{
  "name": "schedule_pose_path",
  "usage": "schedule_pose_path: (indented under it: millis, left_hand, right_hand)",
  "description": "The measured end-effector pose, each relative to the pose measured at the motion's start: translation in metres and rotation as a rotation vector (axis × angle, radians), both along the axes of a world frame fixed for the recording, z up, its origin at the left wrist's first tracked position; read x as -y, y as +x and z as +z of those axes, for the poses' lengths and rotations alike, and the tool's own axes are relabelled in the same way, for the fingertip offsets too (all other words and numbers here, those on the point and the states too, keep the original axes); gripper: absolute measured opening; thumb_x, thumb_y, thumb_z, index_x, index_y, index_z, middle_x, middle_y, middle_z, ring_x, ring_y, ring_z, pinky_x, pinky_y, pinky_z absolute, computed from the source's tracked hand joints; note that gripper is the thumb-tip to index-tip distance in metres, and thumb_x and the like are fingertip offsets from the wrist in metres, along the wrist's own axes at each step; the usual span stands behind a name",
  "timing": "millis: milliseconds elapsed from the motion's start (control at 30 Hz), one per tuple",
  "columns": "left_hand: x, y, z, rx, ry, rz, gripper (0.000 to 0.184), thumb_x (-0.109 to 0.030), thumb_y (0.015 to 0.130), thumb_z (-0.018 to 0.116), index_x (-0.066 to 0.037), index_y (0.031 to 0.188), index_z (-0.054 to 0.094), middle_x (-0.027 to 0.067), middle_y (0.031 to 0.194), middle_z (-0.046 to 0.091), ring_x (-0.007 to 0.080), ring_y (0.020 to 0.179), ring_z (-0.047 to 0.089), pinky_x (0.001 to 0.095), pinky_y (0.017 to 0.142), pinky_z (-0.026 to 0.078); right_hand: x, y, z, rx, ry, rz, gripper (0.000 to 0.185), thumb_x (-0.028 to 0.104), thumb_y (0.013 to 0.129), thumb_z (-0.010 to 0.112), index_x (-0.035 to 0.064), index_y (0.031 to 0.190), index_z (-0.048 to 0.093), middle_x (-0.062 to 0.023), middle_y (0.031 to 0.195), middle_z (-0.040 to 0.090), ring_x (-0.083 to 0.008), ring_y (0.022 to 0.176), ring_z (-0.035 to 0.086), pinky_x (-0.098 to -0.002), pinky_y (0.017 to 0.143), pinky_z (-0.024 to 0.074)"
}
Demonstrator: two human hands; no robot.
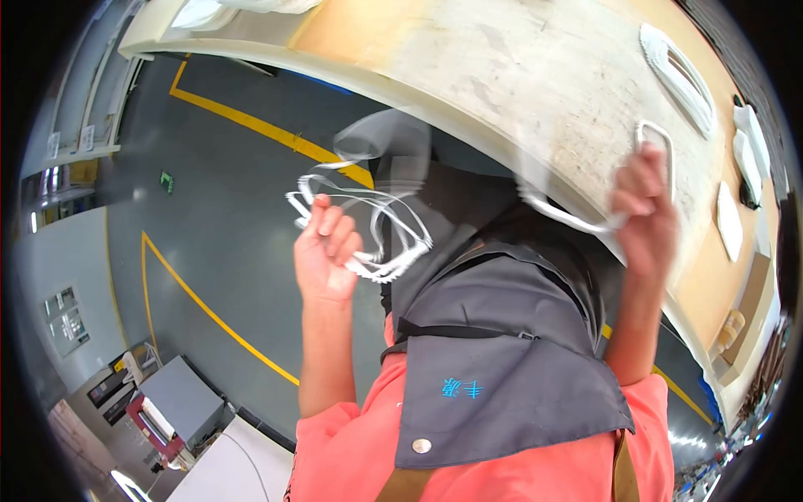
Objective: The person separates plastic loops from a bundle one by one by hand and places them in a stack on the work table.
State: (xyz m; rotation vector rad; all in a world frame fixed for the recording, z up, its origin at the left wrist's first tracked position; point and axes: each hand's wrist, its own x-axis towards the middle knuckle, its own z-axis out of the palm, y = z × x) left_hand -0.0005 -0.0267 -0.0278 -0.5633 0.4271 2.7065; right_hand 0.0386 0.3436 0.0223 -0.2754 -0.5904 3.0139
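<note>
My left hand (330, 247) is closed on a loose bundle of thin white looped strips (393, 266) with toothed-looking edges, held above the floor beside my apron. A wide translucent smear rises over the bundle, blurred by motion. My right hand (642, 197), itself blurred, is closed round a white strip (569, 219) near the table edge. Part of that strip forms a narrow loop above the fingers, and the other end curves left and up into a blur. Whether the strips in both hands join, I cannot tell.
The worn table (510, 75) curves across the top and right. On it lie a bundle of white strips (676, 79), white pieces (729, 222) and a cardboard box (747, 318). Yellow lines (251, 125) mark the grey floor. A grey-topped machine (180, 397) stands lower left.
</note>
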Motion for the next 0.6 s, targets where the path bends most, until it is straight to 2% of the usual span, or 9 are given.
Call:
schedule_pose_path:
  millis: [67,200,267,333,367,467,600]
  left_hand:
    - [0.022,-0.002,0.007,-0.019,-0.238,0.066,0.016,-0.012,0.099,0.038,-0.003,0.104,0.051,0.0013,0.066,0.039,0.008,0.047,0.029,0.022,0.036,0.025]
    - [0.017,-0.002,0.028,-0.105,-1.054,0.058,0.019,-0.02,0.099,0.044,-0.003,0.102,0.054,0.0002,0.071,0.047,0.0056,0.05,0.037,0.0207,0.042,0.03]
    - [0.01,-0.002,0.028,-0.22,-1.537,0.007,0.021,-0.021,0.099,0.044,-0.003,0.101,0.056,-0.0002,0.073,0.049,0.0045,0.052,0.038,0.0204,0.045,0.031]
    - [0.007,0.001,0.024,-0.403,-2.045,-0.087,0.024,-0.022,0.099,0.043,-0.004,0.1,0.058,-0.0008,0.074,0.051,0.0034,0.053,0.039,0.0202,0.048,0.032]
    - [0.006,0.001,0.022,-0.469,-2.115,-0.103,0.025,-0.022,0.1,0.041,-0.004,0.1,0.059,-0.0019,0.072,0.049,0.0026,0.054,0.037,0.0206,0.049,0.032]
    - [0.001,0.002,0.019,-0.31,-1.922,-0.129,0.025,-0.023,0.1,0.041,-0.005,0.1,0.058,-0.0024,0.071,0.048,0.0018,0.052,0.035,0.0202,0.047,0.03]
    - [0.006,-0.001,0.029,-0.07,-1.103,-0.014,0.023,-0.023,0.099,0.046,-0.004,0.106,0.055,-0.0025,0.07,0.046,0.0014,0.047,0.031,0.0175,0.039,0.021]
  right_hand:
    - [-0.033,0.005,0.013,-0.085,0.158,-0.084,0.023,0.015,0.1,0.042,-0.0031,0.113,0.048,-0.001,0.074,0.039,-0.0059,0.059,0.031,-0.0182,0.048,0.0323]
    - [-0.011,0.011,0.042,0.063,0.663,-0.263,0.031,0.022,0.101,0.042,-0.0039,0.117,0.048,-0.0009,0.078,0.045,-0.0056,0.06,0.033,-0.0192,0.051,0.0323]
    - [0.015,0.012,0.045,0.15,0.748,-0.234,0.034,0.023,0.1,0.043,-0.0041,0.118,0.051,-0.0017,0.083,0.051,-0.0058,0.061,0.036,-0.0214,0.053,0.0336]
    - [0.037,0.016,0.038,0.189,0.821,-0.12,0.027,0.018,0.098,0.047,-0.0019,0.111,0.059,-0.0042,0.095,0.059,-0.0068,0.07,0.05,-0.021,0.063,0.0407]
    - [0.046,0.015,0.036,0.17,0.904,-0.057,0.025,0.017,0.097,0.048,-0.0013,0.11,0.059,-0.0048,0.095,0.06,-0.007,0.074,0.052,-0.0212,0.066,0.042]
    - [0.062,0.012,0.039,0.126,1.046,0.135,0.021,0.013,0.095,0.051,-0.0006,0.106,0.061,-0.005,0.094,0.063,-0.0073,0.081,0.057,-0.0219,0.071,0.0439]
    - [0.075,0.007,0.03,0.133,0.942,0.227,0.017,0.008,0.091,0.058,0.0001,0.105,0.061,-0.0057,0.091,0.065,-0.0076,0.082,0.06,-0.0205,0.071,0.0427]
